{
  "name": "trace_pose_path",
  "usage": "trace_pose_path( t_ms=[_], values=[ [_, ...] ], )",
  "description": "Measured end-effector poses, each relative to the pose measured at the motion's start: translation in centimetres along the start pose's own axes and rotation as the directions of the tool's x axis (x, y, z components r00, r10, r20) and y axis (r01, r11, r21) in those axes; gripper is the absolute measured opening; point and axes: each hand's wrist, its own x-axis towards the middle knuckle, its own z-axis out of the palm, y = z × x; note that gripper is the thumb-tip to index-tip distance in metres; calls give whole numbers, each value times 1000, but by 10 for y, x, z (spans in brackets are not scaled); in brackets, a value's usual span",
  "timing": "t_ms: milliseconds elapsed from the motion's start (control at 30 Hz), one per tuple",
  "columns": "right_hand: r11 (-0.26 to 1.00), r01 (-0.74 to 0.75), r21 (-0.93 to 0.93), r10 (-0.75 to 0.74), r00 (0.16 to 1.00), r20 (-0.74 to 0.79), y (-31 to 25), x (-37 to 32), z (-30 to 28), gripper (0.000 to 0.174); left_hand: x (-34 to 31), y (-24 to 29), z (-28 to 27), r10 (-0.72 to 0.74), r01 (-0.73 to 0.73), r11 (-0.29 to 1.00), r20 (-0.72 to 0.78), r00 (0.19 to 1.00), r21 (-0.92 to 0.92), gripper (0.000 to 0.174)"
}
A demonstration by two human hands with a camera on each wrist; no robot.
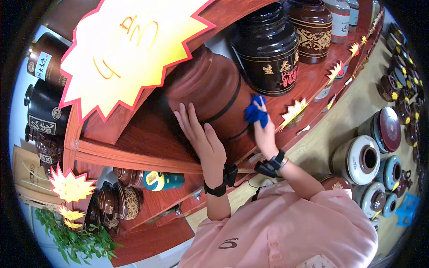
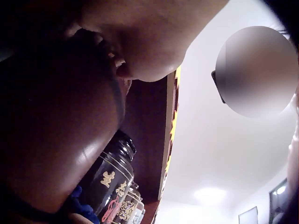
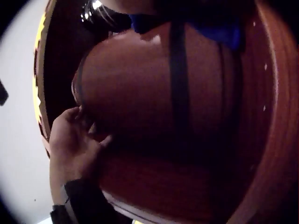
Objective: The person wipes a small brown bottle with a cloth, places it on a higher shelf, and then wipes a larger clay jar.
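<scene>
A large reddish-brown barrel-shaped jar (image 1: 210, 89) with dark bands stands on a red wooden shelf (image 1: 147, 138). My left hand (image 1: 196, 129) lies flat against its side, fingers straight. My right hand (image 1: 261, 120) pinches a bunched blue cloth (image 1: 254, 111) and presses it on the jar's right side. In the right wrist view the jar (image 3: 154, 88) fills the frame, with the left hand (image 3: 77, 140) at its lower left and the cloth (image 3: 215, 28) at the top. In the left wrist view the jar (image 2: 60, 130) is dark and close, under my palm (image 2: 145, 42).
A black jar with gold and red characters (image 1: 268, 49) stands right beside the brown jar, more jars behind it. Yellow starburst price tags (image 1: 125, 49) hang on the shelf edges. Lower shelves hold small jars (image 1: 120, 196). Ceramic jars (image 1: 362, 161) crowd the floor at right.
</scene>
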Motion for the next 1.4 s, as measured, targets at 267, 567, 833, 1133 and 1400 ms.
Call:
trace_pose_path(
  t_ms=[267,567,833,1133,1400],
  values=[
    [703,691,-171,-435,608,664,-7,-36,-13,39,1,1,-3,-41,42,998,24,999,-54,50],
    [556,828,-71,-265,257,929,10,-22,-38,34,3,2,-3,-36,38,998,35,999,-50,53],
    [690,716,-104,-223,348,911,-3,-13,-59,37,3,0,-3,-29,31,997,34,999,-67,53],
    [997,-25,-76,43,967,252,18,10,-73,35,1,0,-2,-3,3,999,16,1000,-48,51],
    [990,-127,-60,137,962,236,-10,-54,-13,63,2,3,0,-10,10,1000,20,1000,-6,52]
  ],
)
